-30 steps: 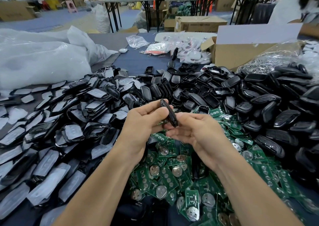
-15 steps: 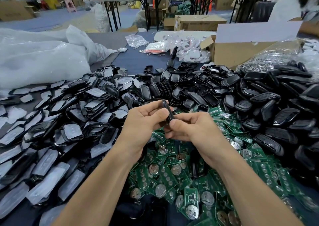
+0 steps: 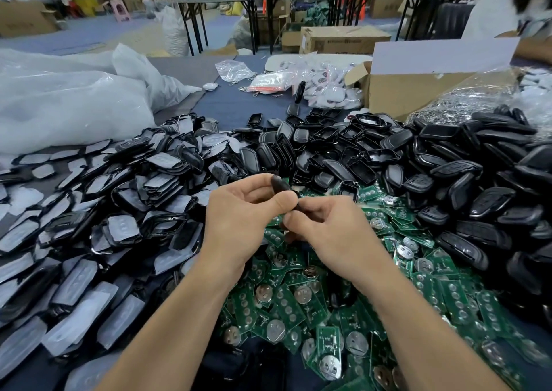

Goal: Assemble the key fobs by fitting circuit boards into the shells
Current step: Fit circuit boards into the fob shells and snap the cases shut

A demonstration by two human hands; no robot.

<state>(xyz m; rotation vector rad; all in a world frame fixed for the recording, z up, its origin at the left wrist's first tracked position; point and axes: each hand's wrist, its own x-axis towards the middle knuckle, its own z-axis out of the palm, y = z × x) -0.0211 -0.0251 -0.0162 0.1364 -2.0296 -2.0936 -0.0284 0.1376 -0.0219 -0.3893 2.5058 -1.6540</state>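
Observation:
A black key fob (image 3: 282,188) stands edge-on between my two hands above the table. My left hand (image 3: 242,220) pinches it between thumb and fingers from the left. From the right, my right hand (image 3: 328,226) grips its lower end with curled fingers. Whether a circuit board sits inside the fob is hidden. Below my hands lies a heap of green circuit boards (image 3: 298,307) with round battery holders. Black shell halves (image 3: 373,157) are piled behind and to the right.
Film-covered front shells (image 3: 98,211) cover the left of the table. White plastic bags (image 3: 59,104) lie at the far left. An open cardboard box (image 3: 418,92) and a bag of metal rings (image 3: 466,104) stand at the far right. Small bagged parts (image 3: 325,86) sit behind.
Both hands have turned the fob and drawn closer together around it; its lower end is now more covered by my right fingers.

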